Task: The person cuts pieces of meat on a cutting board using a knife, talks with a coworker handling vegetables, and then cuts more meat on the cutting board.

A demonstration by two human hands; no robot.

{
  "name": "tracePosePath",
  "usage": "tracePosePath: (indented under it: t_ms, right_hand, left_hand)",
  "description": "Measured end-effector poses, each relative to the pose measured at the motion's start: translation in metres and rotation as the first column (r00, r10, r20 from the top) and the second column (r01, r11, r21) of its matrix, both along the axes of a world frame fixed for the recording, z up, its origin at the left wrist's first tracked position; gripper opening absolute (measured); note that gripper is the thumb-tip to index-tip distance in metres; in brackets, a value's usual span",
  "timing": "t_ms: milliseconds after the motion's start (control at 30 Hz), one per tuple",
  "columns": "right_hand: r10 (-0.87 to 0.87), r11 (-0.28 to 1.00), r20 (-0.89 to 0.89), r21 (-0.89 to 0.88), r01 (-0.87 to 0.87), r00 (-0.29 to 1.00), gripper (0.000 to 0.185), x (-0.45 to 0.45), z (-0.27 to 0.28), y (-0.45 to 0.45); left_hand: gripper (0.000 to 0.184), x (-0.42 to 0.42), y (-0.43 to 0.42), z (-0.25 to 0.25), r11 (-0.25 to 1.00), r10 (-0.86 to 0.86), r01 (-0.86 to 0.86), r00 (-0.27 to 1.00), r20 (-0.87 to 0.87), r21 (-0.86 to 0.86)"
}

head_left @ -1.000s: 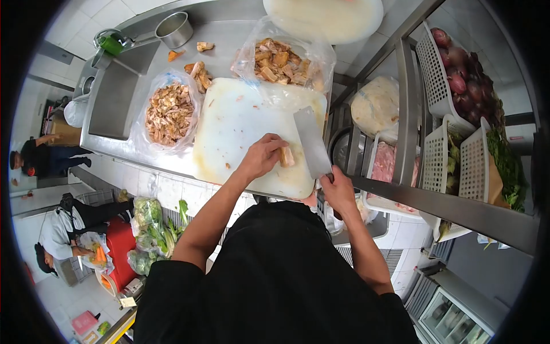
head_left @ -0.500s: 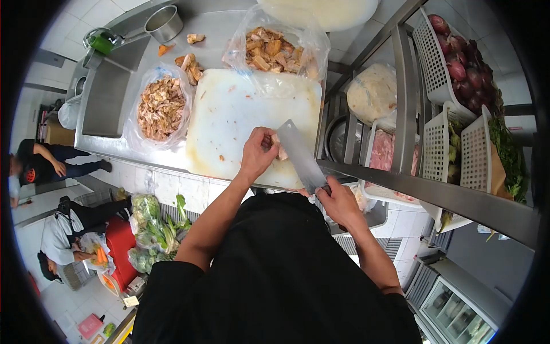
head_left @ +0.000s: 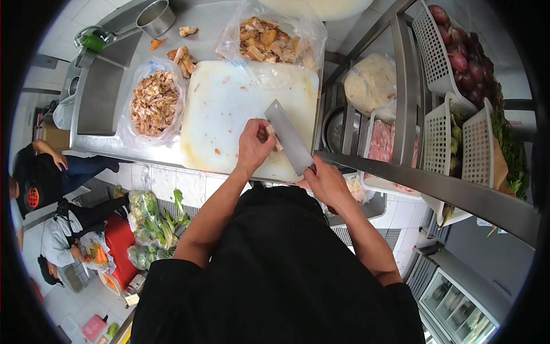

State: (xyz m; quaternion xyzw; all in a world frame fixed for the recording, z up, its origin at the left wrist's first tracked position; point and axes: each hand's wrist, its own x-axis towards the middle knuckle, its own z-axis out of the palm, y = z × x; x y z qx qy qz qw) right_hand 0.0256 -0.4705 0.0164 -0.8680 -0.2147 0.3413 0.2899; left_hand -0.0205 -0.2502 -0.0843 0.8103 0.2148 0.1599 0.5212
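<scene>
My left hand (head_left: 254, 145) has its fingers curled round a small piece of meat (head_left: 277, 143) on the white cutting board (head_left: 217, 114). In my right hand (head_left: 322, 175) is the handle of a cleaver (head_left: 291, 140), its broad blade beside the meat and my left fingertips. Left of the board lies an open plastic bag of chopped meat (head_left: 154, 103). Behind the board, another clear bag holds larger meat pieces (head_left: 268, 40). Loose chunks (head_left: 183, 61) lie on the steel counter near the board's back left corner.
A metal pot (head_left: 156, 18) stands by the sink (head_left: 106, 86). On the right, a steel rack (head_left: 405, 92) holds baskets with red onions (head_left: 470, 69) and greens. Two other people (head_left: 54, 172) are at the left, near bagged vegetables (head_left: 150, 215) and a red container (head_left: 119, 249).
The cleaver has moved left and is now close against my left fingers. My left fingers have curled in more round the meat. At the far left, one person has come nearer.
</scene>
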Motion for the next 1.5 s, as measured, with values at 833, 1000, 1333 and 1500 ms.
tracePosePath:
  t_ms: [833, 1000, 1333, 1500]
  right_hand:
    - [0.067, 0.996, 0.103, 0.048, -0.073, 0.992, 0.027, -0.004, -0.017, 0.022]
    - [0.074, 0.995, 0.033, 0.064, -0.076, 0.997, 0.023, -0.016, -0.014, -0.005]
    - [0.053, 0.998, 0.144, 0.015, -0.056, 0.988, 0.026, 0.005, -0.015, 0.013]
    - [-0.209, 0.978, 0.095, 0.014, 0.208, 0.973, 0.035, 0.019, -0.008, -0.019]
  left_hand:
    - [0.026, -0.003, -0.005, -0.004, 0.998, 0.059, -0.059, 0.998, -0.022, 0.016]
    - [0.028, -0.005, -0.002, -0.009, 0.997, 0.073, -0.073, 0.997, 0.012, 0.032]
    - [0.029, -0.005, -0.003, -0.007, 0.998, 0.055, -0.056, 0.998, 0.028, 0.015]
    - [0.033, 0.012, 0.014, 0.016, 0.994, -0.073, 0.080, 0.991, -0.108, 0.069]
